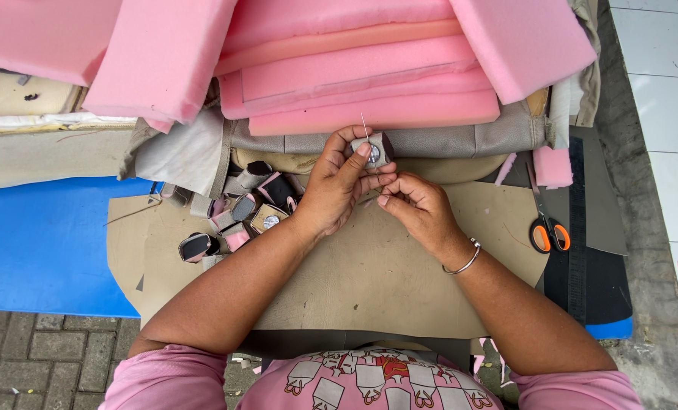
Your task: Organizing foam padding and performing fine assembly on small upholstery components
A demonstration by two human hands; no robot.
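Left hand (339,182) pinches small grey covered block (372,149) just below pink foam stack (369,76); needle (364,125) upright. Right hand (415,201) pinches thread, barely visible. Stitching mid-way; pile of similar pieces (240,216) left of block.

Soft even daylight — sharp, faint shadows

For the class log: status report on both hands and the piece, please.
Left hand pinching small grey padded piece, needle sticking up. Right hand fingers pinched just below it, apparently on thread. Scissors lying right, clear of hands.
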